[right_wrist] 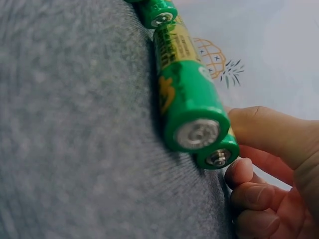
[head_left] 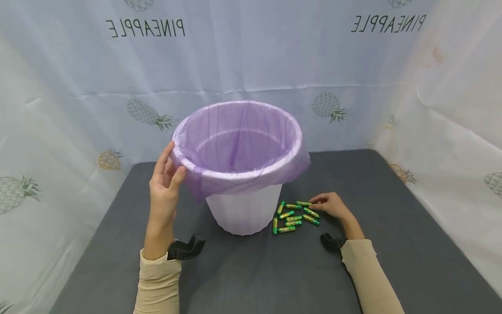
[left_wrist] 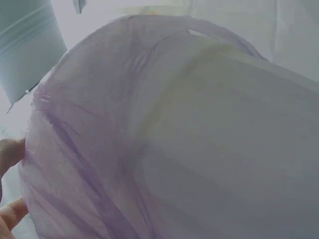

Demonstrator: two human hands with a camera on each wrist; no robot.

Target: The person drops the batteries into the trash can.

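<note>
Batteries (head_left: 293, 218), right of bin (head_left: 245, 213); right hand (head_left: 331, 206) pinching one near its end, mid-barrel grip advisable; left hand (head_left: 164, 192) spread against bin, light pressure best.

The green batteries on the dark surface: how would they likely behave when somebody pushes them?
The batteries would probably roll if pushed sideways, being round cylinders lying on their sides. They may knock into one another, since several lie close together. They look shiny, so might feel slippery.

Left hand (head_left: 162, 192) raised upright; right hand (head_left: 331, 205) lower, curled.
</note>
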